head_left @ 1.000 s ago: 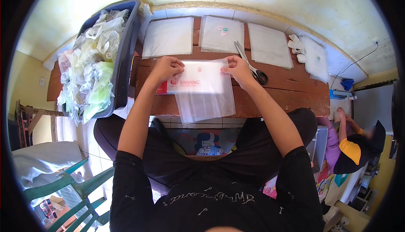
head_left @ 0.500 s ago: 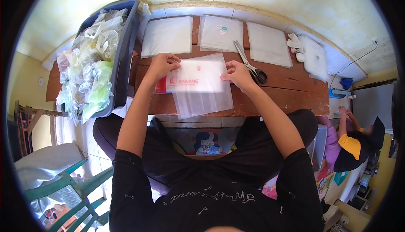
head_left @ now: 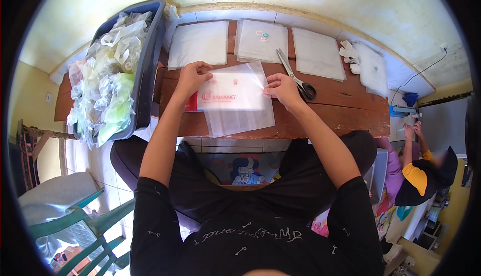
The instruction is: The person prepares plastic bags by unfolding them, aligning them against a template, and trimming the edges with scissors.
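Note:
On the table before me lies a white plastic packet with red "BAWANG" print and a red left edge. A clear plastic bag overlaps it at a slant, its lower part reaching below the packet. My left hand is closed at the packet's upper left corner, thumb and fingers pinched together. My right hand pinches the right edge of the clear bag. Scissors with black handles lie just beyond my right hand, blades pointing away from me.
Flat stacks of clear bags line the back of the brown table. At left a dark tub is heaped with crumpled plastic bags. A green chair stands at lower left. Another person sits at right.
The clear bag has shifted slightly left and its right edge tilts a little differently. Both of my hands keep nearly the same place. The other person's hands have risen slightly.

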`<state>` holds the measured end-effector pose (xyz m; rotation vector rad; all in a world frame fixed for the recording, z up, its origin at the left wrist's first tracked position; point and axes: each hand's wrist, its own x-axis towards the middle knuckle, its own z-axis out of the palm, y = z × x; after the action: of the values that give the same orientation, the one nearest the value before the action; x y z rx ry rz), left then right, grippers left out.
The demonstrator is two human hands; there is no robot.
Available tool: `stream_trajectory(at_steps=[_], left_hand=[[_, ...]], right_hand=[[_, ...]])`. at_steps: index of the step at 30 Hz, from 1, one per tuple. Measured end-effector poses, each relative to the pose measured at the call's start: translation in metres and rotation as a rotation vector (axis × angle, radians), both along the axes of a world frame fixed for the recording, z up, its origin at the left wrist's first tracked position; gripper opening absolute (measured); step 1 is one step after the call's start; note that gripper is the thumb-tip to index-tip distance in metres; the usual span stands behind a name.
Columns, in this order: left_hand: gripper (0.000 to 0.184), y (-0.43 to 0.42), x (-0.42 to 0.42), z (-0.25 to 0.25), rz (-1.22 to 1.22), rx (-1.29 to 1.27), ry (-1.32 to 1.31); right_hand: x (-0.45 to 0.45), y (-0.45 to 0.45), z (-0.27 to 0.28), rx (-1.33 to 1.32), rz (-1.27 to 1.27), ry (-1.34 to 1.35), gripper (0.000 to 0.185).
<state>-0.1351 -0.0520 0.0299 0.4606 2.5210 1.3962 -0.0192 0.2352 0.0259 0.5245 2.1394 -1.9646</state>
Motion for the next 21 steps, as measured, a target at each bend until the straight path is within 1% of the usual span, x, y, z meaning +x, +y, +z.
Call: stream_trajectory(at_steps=[2,3,5,6,8,9,11,15,17,21], left_hand=[[0.029,0.002,0.003,0.001,0.056,-0.013,0.047],[0.029,0.005,0.006,0.001,0.058,-0.013,0.048],[0.041,0.016,0.014,0.001,0.204,-0.121,0.383],[0.041,0.021,0.021,0.001,0.205,-0.123,0.384],[0.05,0.036,0.041,-0.002,0.085,-0.089,0.581],[0.051,0.051,0.058,-0.004,-0.039,-0.089,0.573],[0.052,0.064,0.071,-0.005,-0.114,-0.053,0.594],[0.056,0.073,0.08,-0.013,-0.176,-0.145,0.646],[0.06,0.075,0.085,-0.015,-0.226,-0.288,0.613],[0.063,0.086,0.096,-0.02,-0.217,-0.39,0.598]], right_hand=[[-0.003,0.001,-0.003,0.013,-0.007,0.027,0.037],[-0.004,0.002,-0.004,0.013,-0.005,0.028,0.037],[-0.008,0.002,-0.007,0.018,-0.019,0.03,0.036],[-0.01,0.002,-0.008,0.016,-0.018,0.031,0.036],[-0.015,0.003,-0.01,0.072,-0.007,0.052,0.036],[-0.018,0.001,-0.012,0.069,-0.003,0.053,0.036],[-0.023,0.0,-0.013,0.02,-0.069,0.1,0.036],[-0.03,-0.002,-0.016,0.049,-0.076,0.138,0.035],[-0.035,-0.003,-0.019,0.12,-0.066,0.169,0.035],[-0.037,-0.003,-0.021,0.108,-0.08,0.166,0.036]])
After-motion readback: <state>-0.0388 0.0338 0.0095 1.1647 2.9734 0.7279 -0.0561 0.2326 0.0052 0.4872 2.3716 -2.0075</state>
